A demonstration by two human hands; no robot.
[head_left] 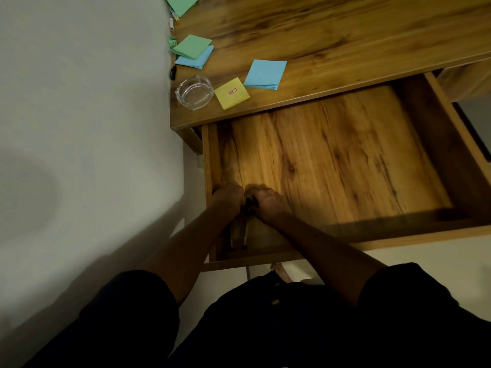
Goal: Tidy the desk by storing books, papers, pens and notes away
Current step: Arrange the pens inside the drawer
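The wooden desk drawer (345, 160) is pulled wide open. Both hands are down in its near left corner, close together. My left hand (228, 196) and my right hand (265, 201) are curled around dark pens (245, 227) that lie along the drawer's left side; the grip is blurred. On the desk top (332, 30) lie a yellow note pad (232, 93), a blue pad (265, 74), a green pad (193, 46) on top of another blue pad (198, 59), and a green paper (182, 4) at the far edge.
A glass ashtray (194, 92) stands at the desk's near left corner. Markers (174, 18) and a small black object (173, 71) lie along the desk's left edge, against the white wall (79, 102). My bare foot (281, 273) shows under the drawer front.
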